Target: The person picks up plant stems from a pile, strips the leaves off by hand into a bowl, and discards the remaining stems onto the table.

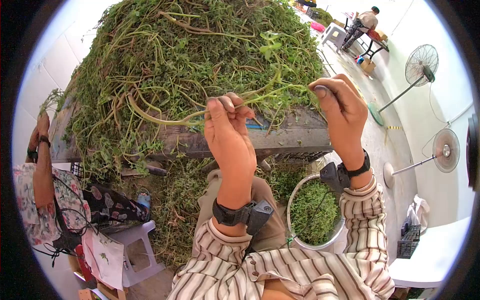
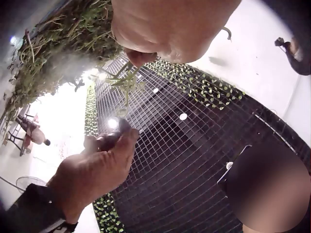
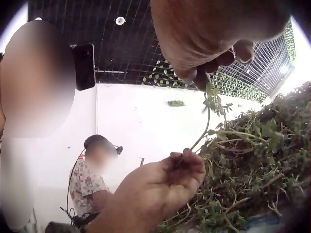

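My left hand (image 1: 229,135) pinches a long green plant stem (image 1: 165,120) between thumb and fingers. The stem's thick, curved end sticks out to the left, and its thinner, leafy part runs right toward my other hand. There, the thumb and forefinger of my right hand (image 1: 345,112) pinch the leafy tip (image 1: 295,87). In the right wrist view the sprig (image 3: 208,114) spans between the two hands. Both hands are held above the front edge of a wooden table (image 1: 295,135), before a large heap of green stems (image 1: 200,60).
Between table and right forearm, a round metal basin (image 1: 289,212) holds picked green tips. At left another person (image 1: 42,185) handles greens beside a plastic stool (image 1: 140,250). Two standing fans (image 1: 446,150) are at right. A person (image 1: 367,22) bends over a far table. Cut stems litter the floor.
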Motion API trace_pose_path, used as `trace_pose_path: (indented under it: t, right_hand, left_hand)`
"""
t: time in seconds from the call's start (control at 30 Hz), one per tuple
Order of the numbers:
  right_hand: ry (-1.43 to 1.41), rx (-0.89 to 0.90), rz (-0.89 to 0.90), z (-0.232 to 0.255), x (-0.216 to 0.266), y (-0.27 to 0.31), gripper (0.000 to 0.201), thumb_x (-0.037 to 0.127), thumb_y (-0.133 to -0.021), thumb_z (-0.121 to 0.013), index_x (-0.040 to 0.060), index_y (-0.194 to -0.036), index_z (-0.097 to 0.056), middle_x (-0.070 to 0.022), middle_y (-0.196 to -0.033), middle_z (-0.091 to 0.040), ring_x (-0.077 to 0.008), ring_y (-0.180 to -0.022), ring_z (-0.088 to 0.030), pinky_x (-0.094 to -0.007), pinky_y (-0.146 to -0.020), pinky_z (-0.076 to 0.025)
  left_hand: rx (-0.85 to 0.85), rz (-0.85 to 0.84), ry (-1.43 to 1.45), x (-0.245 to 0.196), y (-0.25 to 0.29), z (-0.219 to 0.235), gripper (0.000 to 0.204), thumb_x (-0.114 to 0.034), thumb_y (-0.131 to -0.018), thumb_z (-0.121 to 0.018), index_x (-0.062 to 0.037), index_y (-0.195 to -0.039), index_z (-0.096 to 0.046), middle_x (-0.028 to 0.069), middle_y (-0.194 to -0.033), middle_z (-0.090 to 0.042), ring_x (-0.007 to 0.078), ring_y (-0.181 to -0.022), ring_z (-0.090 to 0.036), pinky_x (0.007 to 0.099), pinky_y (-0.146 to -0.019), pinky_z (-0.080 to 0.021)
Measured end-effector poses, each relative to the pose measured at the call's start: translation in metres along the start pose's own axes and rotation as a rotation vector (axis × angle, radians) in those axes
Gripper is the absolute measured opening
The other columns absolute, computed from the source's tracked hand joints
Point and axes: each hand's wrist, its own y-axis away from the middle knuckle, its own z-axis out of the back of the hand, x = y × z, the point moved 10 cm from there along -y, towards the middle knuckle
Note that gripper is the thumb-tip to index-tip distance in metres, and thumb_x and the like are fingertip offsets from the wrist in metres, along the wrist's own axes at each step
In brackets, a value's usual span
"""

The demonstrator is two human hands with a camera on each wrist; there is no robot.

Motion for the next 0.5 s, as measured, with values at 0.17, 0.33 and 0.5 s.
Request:
trace_pose_path:
  t: [0.17, 0.33, 0.5]
  right_hand:
    - [-0.025, 0.149, 0.054, -0.025, 0.007, 0.01, 0.008, 0.001, -0.078, -0.061, 0.0, -0.085, -0.063, -0.0063, -0.069, -0.052, -0.0133, -0.058, -0.049, -0.0251, -0.052, -0.039]
    - [-0.059, -0.054, -0.063, -0.002, -0.013, 0.007, 0.005, 0.002, -0.077, -0.062, -0.0003, -0.081, -0.06, -0.0071, -0.068, -0.053, -0.017, -0.057, -0.05, -0.0258, -0.051, -0.039]
    - [-0.003, 0.097, 0.167, -0.019, 0.021, 0.012, 0.009, 0.004, -0.077, -0.063, -0.0006, -0.083, -0.06, -0.0082, -0.066, -0.05, -0.0197, -0.056, -0.05, -0.0282, -0.051, -0.039]
  left_hand:
    - [-0.025, 0.018, 0.033, 0.0, 0.0, 0.002, 0.026, -0.027, -0.096, -0.042, -0.0063, -0.08, -0.046, 0.0058, -0.084, -0.053, 0.0137, -0.073, -0.053, 0.029, -0.071, -0.049]
    - [-0.048, 0.026, 0.047, 0.0, 0.0, 0.006, 0.025, -0.026, -0.096, -0.042, -0.0068, -0.08, -0.047, 0.0055, -0.085, -0.054, 0.0135, -0.074, -0.053, 0.0295, -0.072, -0.049]
    - [-0.065, 0.027, 0.032, 0.0, 0.0, 0.006, 0.025, -0.026, -0.096, -0.043, -0.0067, -0.08, -0.047, 0.0053, -0.085, -0.053, 0.0132, -0.075, -0.053, 0.0286, -0.072, -0.05]
